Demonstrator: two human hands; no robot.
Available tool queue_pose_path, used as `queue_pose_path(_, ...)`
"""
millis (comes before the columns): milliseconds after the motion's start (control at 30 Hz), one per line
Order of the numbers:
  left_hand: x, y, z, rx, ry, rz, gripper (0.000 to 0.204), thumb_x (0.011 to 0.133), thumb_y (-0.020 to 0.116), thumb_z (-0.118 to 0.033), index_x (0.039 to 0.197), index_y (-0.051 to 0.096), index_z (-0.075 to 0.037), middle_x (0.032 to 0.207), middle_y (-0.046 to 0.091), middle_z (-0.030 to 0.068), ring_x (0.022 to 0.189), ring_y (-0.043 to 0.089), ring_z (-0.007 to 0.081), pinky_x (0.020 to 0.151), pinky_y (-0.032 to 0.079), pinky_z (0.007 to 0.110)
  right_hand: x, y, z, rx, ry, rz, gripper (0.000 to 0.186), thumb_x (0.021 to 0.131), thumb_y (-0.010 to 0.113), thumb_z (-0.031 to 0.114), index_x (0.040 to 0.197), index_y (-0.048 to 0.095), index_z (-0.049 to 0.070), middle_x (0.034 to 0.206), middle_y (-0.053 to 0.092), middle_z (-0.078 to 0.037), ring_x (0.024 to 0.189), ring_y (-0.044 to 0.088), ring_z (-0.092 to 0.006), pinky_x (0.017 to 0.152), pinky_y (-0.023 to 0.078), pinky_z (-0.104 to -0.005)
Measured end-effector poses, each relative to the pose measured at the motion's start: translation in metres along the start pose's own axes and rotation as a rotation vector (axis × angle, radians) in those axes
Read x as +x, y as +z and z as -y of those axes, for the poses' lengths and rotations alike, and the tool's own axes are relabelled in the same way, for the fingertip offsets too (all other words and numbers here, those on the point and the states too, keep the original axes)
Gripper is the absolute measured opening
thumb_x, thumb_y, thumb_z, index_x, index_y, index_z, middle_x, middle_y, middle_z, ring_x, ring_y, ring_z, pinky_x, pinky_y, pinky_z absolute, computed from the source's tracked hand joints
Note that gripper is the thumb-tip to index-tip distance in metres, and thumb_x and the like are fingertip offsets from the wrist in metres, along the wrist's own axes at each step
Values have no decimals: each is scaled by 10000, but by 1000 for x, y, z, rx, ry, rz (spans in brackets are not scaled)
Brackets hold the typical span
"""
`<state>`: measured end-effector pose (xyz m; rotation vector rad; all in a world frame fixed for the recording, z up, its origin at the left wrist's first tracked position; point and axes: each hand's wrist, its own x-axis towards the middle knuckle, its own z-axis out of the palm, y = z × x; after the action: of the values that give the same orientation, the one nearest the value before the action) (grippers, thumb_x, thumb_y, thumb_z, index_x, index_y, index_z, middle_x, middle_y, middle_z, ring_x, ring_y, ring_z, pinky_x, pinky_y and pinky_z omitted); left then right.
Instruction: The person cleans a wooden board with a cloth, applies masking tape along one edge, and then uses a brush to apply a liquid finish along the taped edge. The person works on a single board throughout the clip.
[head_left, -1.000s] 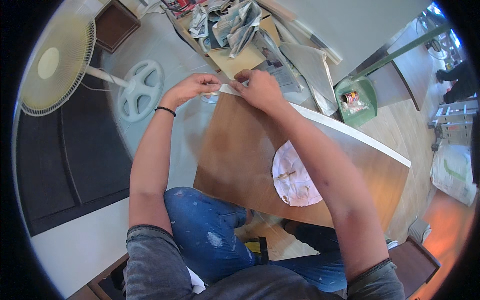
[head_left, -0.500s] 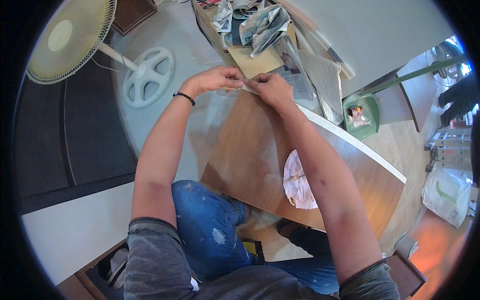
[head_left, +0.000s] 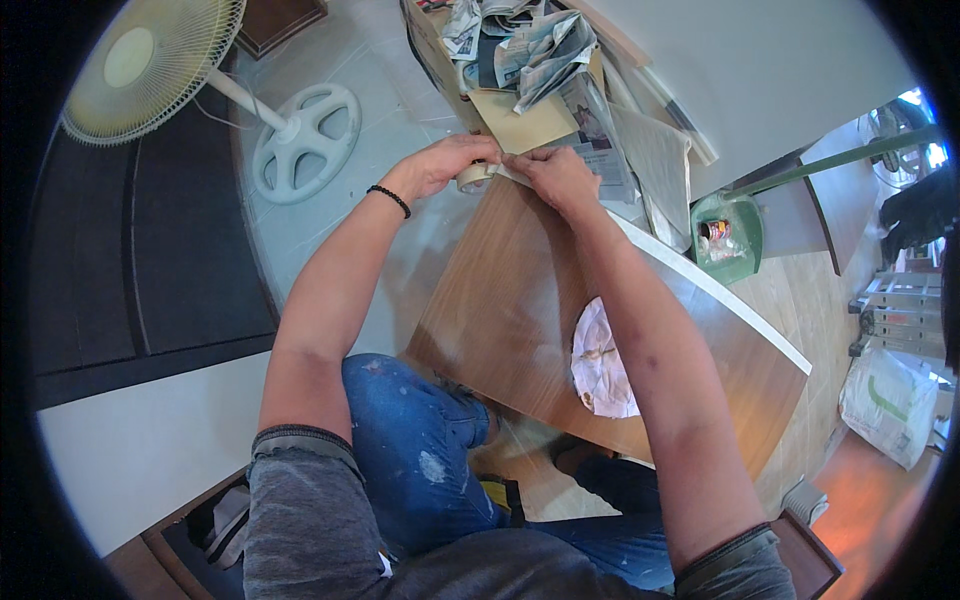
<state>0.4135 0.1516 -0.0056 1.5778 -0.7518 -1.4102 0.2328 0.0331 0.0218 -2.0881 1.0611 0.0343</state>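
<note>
A roll of pale masking tape (head_left: pixel 473 179) is gripped in my left hand (head_left: pixel 440 166), just past the far left corner of a brown wood-grain board (head_left: pixel 490 310). My right hand (head_left: pixel 562 180) is closed at that same corner, its thumb and fingertips pinching the tape's strip against the edge. Its fingertips almost meet those of my left hand. A white strip (head_left: pixel 705 283) runs along the board's far edge, partly covered by my right hand and forearm. On the board lies a crumpled, round, pinkish-white piece (head_left: pixel 600 360), half hidden under my right forearm.
Crumpled newspapers (head_left: pixel 545 52) fill a box beyond the board, beside a tan sheet (head_left: pixel 522 120). A white standing fan (head_left: pixel 300 140) is at the far left. A green dustpan (head_left: pixel 728 240) stands right of the board, and a white sack (head_left: pixel 888 405) farther right. My jeans-clad knee (head_left: pixel 385 400) is close to the near edge.
My left hand has turned, and the tape roll now shows plainly below its fingers. Both hands keep to the board's corner; the whole view has shifted slightly.
</note>
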Motion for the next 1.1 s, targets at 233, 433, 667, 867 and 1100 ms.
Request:
queue_pose_path(233, -2, 7, -3, -91, -75, -85, 115, 949, 649, -187, 952, 690, -80, 932, 646, -6, 833, 584, 109, 710, 476, 288, 0, 0, 0, 4, -17, 0, 425, 851, 689, 575, 1077, 837, 246, 1126, 781, -107, 1119, 704, -318, 1104, 307, -594)
queue_pose_path(433, 1, 9, -6, -252, -218, -99, 126, 948, 659, -194, 941, 691, -73, 881, 680, 16, 780, 634, 149, 672, 514, 310, 2, -1, -4, 17, -34, -11, 420, 850, 692, 574, 1069, 837, 245, 1092, 787, -85, 1092, 711, -308, 1083, 315, -587)
queue_pose_path(667, -2, 11, -2, -296, -183, -135, 144, 923, 688, -174, 966, 678, -37, 909, 688, 50, 813, 659, 166, 701, 557, 350, 0, 2, -4, -3, -38, -9, 419, 844, 698, 586, 1065, 837, 258, 1076, 790, -78, 1103, 708, -300, 1083, 320, -595)
queue_pose_path(867, 3, 12, -9, -293, -238, -119, 212, 904, 694, -156, 1045, 643, -6, 963, 690, 85, 795, 669, 192, 684, 573, 349, 7, 3, -7, -13, -40, -9, 439, 855, 689, 613, 1080, 834, 266, 1133, 780, -82, 1146, 697, -297, 1104, 316, -615)
queue_pose_path(1100, 5, -4, 22, -172, -258, -170, 226, 907, 681, -165, 1065, 649, -6, 981, 697, 81, 807, 669, 187, 694, 579, 360, 3, 7, 3, -5, -70, 25, 461, 869, 665, 630, 1094, 831, 264, 1139, 778, -86, 1153, 691, -309, 1113, 306, -622)
